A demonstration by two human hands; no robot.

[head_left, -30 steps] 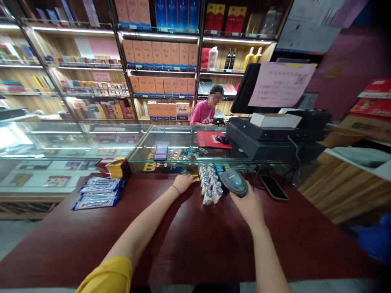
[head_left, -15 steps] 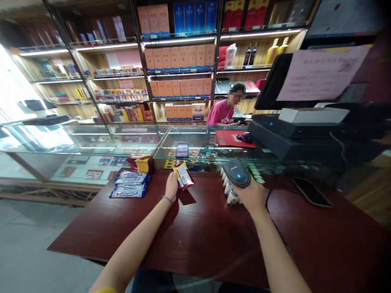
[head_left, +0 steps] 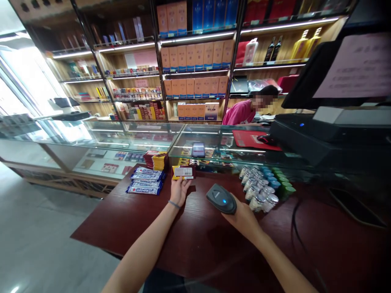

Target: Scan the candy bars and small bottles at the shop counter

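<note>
My left hand (head_left: 179,190) grips the lower edge of a red-and-yellow snack packet (head_left: 183,172), whose white barcode label faces me. In my right hand (head_left: 244,219) is a dark grey barcode scanner (head_left: 222,198) with a lit blue light, its head pointing left toward the packet but apart from it. Left of my left hand lie several blue-and-white wrapped sticks (head_left: 145,180). Behind them stands a stack of red-and-yellow packets (head_left: 156,160). Rows of small silver-lidded jars (head_left: 259,189) stand just beyond my right hand.
The dark red wooden table (head_left: 195,252) meets a glass display counter (head_left: 146,134). Green-lidded containers (head_left: 284,183), a phone (head_left: 357,205) and a black monitor (head_left: 308,73) are at right, with a cable on the table. A person in pink (head_left: 240,112) sits behind the counter.
The view has shifted. My left hand has turned the packet so its label lies level and faces me. The scanner has moved left and down, away from the jars, nearer the packet.
</note>
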